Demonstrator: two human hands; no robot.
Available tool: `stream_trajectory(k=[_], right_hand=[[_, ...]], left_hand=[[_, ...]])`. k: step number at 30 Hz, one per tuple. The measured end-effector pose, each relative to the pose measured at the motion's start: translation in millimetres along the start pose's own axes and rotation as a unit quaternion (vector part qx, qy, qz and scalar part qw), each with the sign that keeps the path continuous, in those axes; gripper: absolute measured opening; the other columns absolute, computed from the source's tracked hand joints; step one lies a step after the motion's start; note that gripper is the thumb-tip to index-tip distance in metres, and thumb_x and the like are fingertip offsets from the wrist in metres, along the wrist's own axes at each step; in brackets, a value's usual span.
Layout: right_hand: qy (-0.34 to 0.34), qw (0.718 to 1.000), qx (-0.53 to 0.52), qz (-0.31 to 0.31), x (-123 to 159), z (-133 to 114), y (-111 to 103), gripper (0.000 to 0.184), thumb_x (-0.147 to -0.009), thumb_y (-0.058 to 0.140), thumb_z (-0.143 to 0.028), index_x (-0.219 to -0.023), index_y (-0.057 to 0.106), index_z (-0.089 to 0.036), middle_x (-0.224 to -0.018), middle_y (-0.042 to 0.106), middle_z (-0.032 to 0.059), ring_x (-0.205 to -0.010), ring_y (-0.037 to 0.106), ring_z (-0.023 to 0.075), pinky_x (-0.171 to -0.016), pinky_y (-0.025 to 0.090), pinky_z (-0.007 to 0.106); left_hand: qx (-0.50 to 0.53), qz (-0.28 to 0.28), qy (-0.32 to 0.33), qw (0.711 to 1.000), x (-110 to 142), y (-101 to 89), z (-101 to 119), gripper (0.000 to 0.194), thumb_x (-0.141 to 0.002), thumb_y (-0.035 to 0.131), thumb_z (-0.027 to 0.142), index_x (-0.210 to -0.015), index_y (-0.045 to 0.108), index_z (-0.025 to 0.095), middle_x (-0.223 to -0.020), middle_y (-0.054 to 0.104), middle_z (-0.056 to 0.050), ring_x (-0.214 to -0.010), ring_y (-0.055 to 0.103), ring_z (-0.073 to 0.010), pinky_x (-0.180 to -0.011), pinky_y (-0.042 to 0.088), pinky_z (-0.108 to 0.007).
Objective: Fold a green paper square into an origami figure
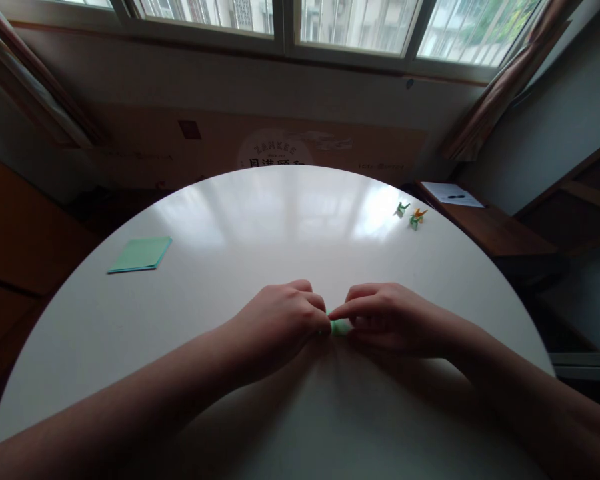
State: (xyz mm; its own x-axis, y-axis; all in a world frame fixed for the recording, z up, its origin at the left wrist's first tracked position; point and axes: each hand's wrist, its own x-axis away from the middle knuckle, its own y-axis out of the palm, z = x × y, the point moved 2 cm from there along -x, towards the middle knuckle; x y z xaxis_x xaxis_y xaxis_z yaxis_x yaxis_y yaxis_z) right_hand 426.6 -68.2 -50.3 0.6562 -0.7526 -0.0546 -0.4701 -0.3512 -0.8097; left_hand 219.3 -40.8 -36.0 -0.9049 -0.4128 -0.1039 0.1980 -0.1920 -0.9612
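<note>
A small piece of folded green paper (pixel 339 327) lies at the middle of the white table, mostly covered by my hands. My left hand (pixel 295 315) is closed on its left side, the fingers curled down and pressed together. From the right, my right hand (pixel 387 317) reaches in with the index finger pointing at the paper's upper left part. The other fingers and thumb are bent around the paper's right edge. How the paper is folded underneath cannot be made out.
A stack of green square paper (pixel 141 255) lies on the left of the round white table (pixel 220 413). At the far right stand several small folded paper figures, green (pixel 401 209) and orange (pixel 419 215). Beyond the edge, a brown side table (pixel 505 230) bears a white sheet (pixel 443 192) and a pen (pixel 457 197).
</note>
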Motion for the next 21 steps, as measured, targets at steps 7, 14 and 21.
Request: stream_trajectory(k=[7,14,21], right_hand=[[-0.016,0.999,0.029,-0.012,1.7,3.3,0.0,0.030,-0.089,0.064,-0.015,-0.115,0.072,-0.030,-0.094,0.067,0.0007,-0.077,0.061,0.0139,-0.069,0.043,0.026],[-0.033,0.999,0.023,-0.007,1.8,1.6,-0.5,0.004,-0.088,0.068,-0.019,-0.090,0.070,-0.022,-0.088,0.064,-0.0003,-0.072,0.056,0.0116,-0.065,0.040,0.023],[0.010,0.996,0.063,0.054,1.5,-9.8,4.7,0.007,-0.085,0.066,-0.013,-0.085,0.066,-0.021,-0.079,0.063,-0.0006,-0.070,0.055,0.0132,-0.064,0.039,0.025]], left_hand=[[0.015,0.014,0.046,0.999,3.4,-1.9,3.4,0.027,-0.091,0.055,0.007,-0.084,0.075,0.023,-0.082,0.074,-0.001,-0.087,0.064,-0.0180,-0.072,0.049,-0.024],[-0.020,0.018,0.052,0.998,2.3,-1.2,2.6,0.024,-0.090,0.054,0.006,-0.094,0.072,0.022,-0.097,0.073,-0.003,-0.098,0.064,-0.0200,-0.080,0.051,-0.028],[-0.169,0.030,0.025,0.985,18.3,-7.7,48.1,0.018,-0.078,0.058,0.002,-0.071,0.063,0.018,-0.069,0.063,-0.004,-0.060,0.053,-0.0201,-0.049,0.040,-0.031]])
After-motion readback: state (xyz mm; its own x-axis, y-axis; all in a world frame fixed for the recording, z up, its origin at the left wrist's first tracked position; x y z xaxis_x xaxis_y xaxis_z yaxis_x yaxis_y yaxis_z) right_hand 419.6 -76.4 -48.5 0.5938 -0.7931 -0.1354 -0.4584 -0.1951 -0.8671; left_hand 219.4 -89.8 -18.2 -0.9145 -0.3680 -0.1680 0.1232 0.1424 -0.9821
